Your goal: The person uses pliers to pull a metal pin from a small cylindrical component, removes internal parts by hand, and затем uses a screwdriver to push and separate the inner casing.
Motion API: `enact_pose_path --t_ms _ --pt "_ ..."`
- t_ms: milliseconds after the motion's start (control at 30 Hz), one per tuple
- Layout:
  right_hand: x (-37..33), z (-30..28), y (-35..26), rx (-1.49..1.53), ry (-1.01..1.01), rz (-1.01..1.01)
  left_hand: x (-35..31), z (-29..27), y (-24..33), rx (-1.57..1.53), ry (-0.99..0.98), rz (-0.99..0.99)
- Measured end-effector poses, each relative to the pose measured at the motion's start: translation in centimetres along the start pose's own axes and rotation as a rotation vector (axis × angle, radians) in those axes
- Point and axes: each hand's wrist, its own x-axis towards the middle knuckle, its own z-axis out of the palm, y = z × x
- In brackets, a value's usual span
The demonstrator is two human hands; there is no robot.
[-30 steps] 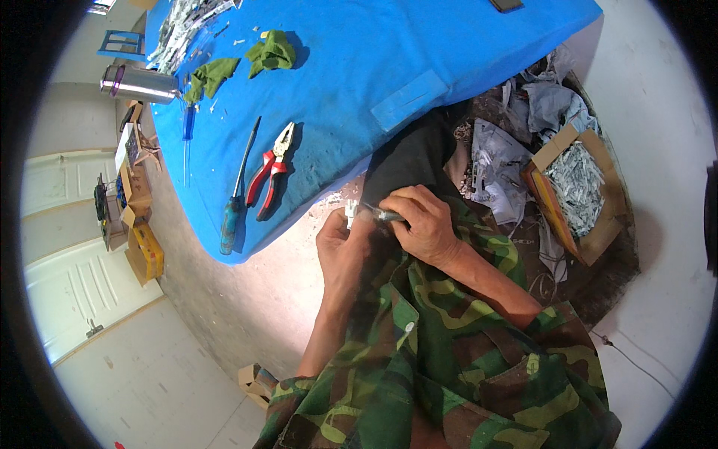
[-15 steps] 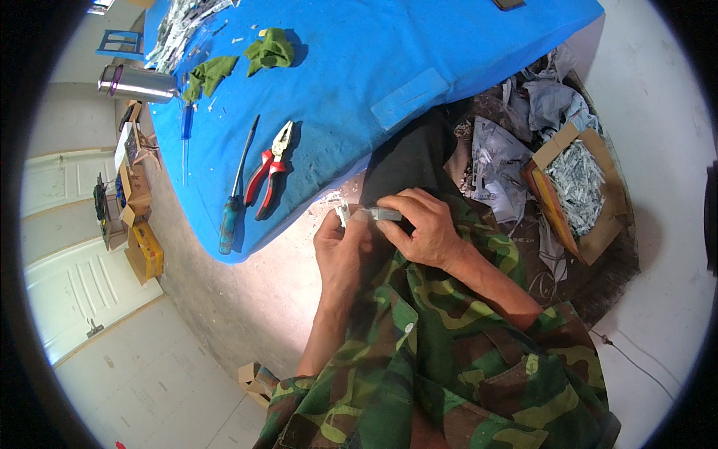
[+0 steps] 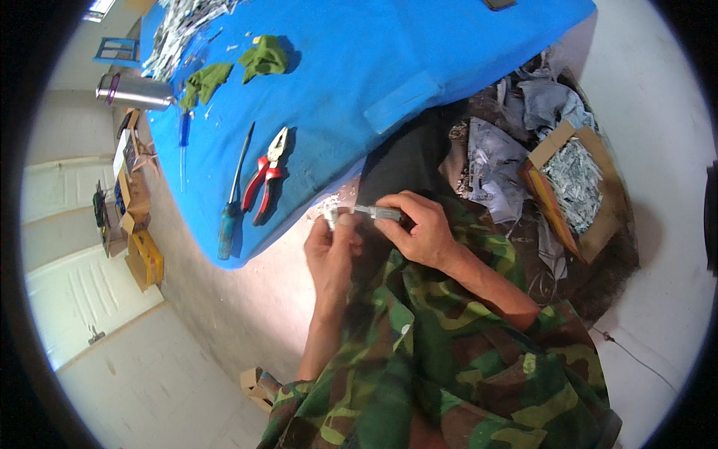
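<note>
Pinched in my left hand point(image 3: 330, 258) is a small white plastic-looking piece point(image 3: 330, 216), partly covered by the fingers. My right hand point(image 3: 425, 228) grips a short grey tool point(image 3: 384, 213) with a thin tip pointing left, toward the white piece; it looks like a small cutter, but its exact kind is unclear. Both hands are over my lap, just off the near edge of the blue-covered table point(image 3: 321, 90). Red-handled pliers point(image 3: 278, 147) lie on the cloth beyond my left hand, beside a screwdriver point(image 3: 226, 232) with a blue handle.
Two green cloths point(image 3: 264, 58), a steel flask point(image 3: 138, 91) and a heap of white-grey strips point(image 3: 183, 30) occupy the table's left part. Another screwdriver point(image 3: 184, 133) lies there. At right, a cardboard box point(image 3: 596, 238) full of strips stands beside grey plastic bags point(image 3: 493, 165).
My left hand has shifted slightly left with the white piece, widening the gap to my right hand. More of the grey tool's thin tip now shows. The view has shifted slightly.
</note>
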Motion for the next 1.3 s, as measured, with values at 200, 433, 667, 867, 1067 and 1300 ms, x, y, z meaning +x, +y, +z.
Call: enact_pose_path --t_ms 200,433,667,867,1067,1300 --pt "-0.1 0.3 -0.2 0.055 0.058 0.082 1.4 -3.9 1.1 0.01 0.066 0.222" --pt "-0.1 -0.4 0.6 0.13 0.038 0.126 3.8 -0.7 5.7 -0.182 0.081 0.311" --pt "-0.9 -0.9 1.3 0.185 0.025 0.185 4.1 3.9 7.3 -0.189 -0.116 0.363" --pt "-0.5 -0.4 1.1 0.142 0.086 0.128 5.8 -0.7 7.3 -0.161 -0.085 0.371" --pt "-0.3 -1.3 0.7 0.172 -0.004 0.215 3.5 0.9 7.1 -0.165 -0.115 0.311" --pt "-0.3 -0.1 1.8 0.151 0.075 0.09 6.7 -2.5 6.9 -0.196 -0.053 0.312"
